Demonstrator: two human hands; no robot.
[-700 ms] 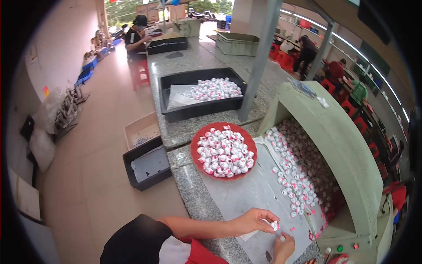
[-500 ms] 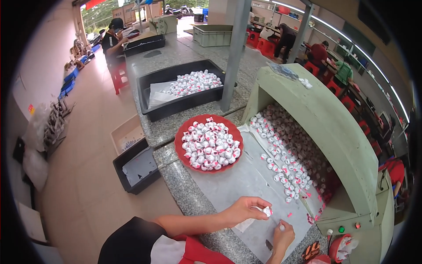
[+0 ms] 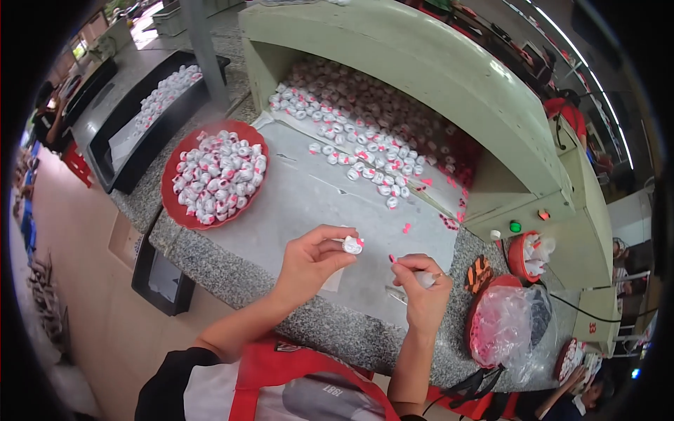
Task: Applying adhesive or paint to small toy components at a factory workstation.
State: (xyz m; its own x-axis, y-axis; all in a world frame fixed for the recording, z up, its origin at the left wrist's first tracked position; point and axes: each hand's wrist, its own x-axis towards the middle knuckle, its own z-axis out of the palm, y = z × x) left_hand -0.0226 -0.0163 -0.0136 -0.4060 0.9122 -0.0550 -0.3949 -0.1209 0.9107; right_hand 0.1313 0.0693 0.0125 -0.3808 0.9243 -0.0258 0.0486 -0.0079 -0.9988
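From my head camera, I look down at both my hands over a grey-white sheet [image 3: 295, 196] spread on a speckled stone counter [image 3: 203, 259]. My left hand [image 3: 316, 258] pinches a small white-and-pink piece [image 3: 352, 245] between thumb and fingers, up above the sheet. My right hand [image 3: 424, 291] is just beside it, to the right, with a tiny pink bit [image 3: 392, 259] nipped at the tips of thumb and forefinger; something whitish sits inside my curled fingers, and I cannot tell what. The two hands are apart, a narrow gap between them.

The counter's near edge runs slantwise under my forearms. To the left, a red bowl [image 3: 169, 196] heaped with similar pieces stands close to the counter's left side, its rim well apart from my left hand. Ahead, a pale green hood [image 3: 421, 63] arches over a crowd of white pieces [image 3: 344, 133], some spilling past its mouth onto the sheet. Between that spill, the bowl and my hands lies a broad stretch of sheet with room to move, a few pink scraps [image 3: 406, 228] near its right part.

My right side is tighter: an orange-and-black object [image 3: 479, 274], a red cup [image 3: 518, 261] by the hood's base, and a clear plastic bag [image 3: 507, 319] crowd the counter there. Beyond the bowl, a black tray [image 3: 116, 179] stands near a grey post [image 3: 203, 52].
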